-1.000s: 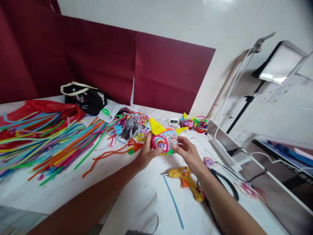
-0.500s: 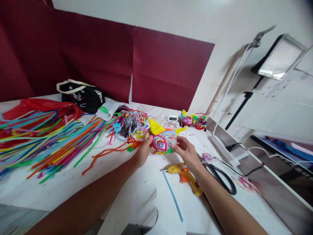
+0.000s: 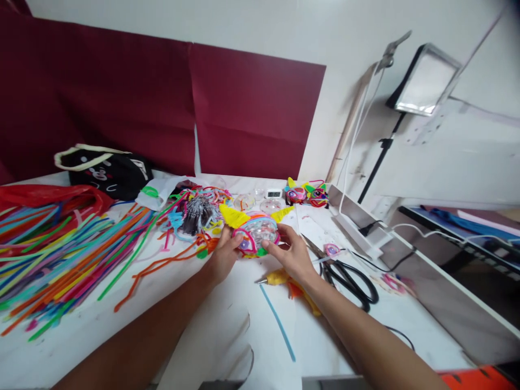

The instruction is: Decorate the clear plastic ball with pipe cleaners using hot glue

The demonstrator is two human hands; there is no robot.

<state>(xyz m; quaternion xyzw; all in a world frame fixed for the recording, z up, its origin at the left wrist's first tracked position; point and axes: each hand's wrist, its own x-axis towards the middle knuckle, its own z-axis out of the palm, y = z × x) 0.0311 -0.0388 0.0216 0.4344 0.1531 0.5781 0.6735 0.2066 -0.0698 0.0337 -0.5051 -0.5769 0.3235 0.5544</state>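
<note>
Between both hands is a clear plastic ball [image 3: 266,229] decorated with pipe cleaners, with two yellow pointed ears on top and a pink-rimmed purple eye on its left side. My left hand [image 3: 225,250] grips its left edge, the thumb by the eye. My right hand [image 3: 293,252] holds the right side, thumb on the lower front near a green piece. Below the ball lies a yellow glue gun [image 3: 278,278], partly hidden by my right forearm. A blue pipe cleaner [image 3: 278,324] lies in front of it. Black-handled scissors [image 3: 345,276] rest to the right, near a loose pink-and-purple eye piece [image 3: 332,249].
Many coloured pipe cleaners [image 3: 81,260] spread over the left of the white table, beside a red plastic bag [image 3: 91,199] and a black pouch [image 3: 109,176]. Two finished-looking decorated pieces [image 3: 317,195] stand at the back by a small digital display [image 3: 273,193]. A lamp [image 3: 426,81] stands right.
The view has swung right, so everything sits further left. The ball has turned a little and its ears are spread differently; both hands still hold it. More of the scissors shows.
</note>
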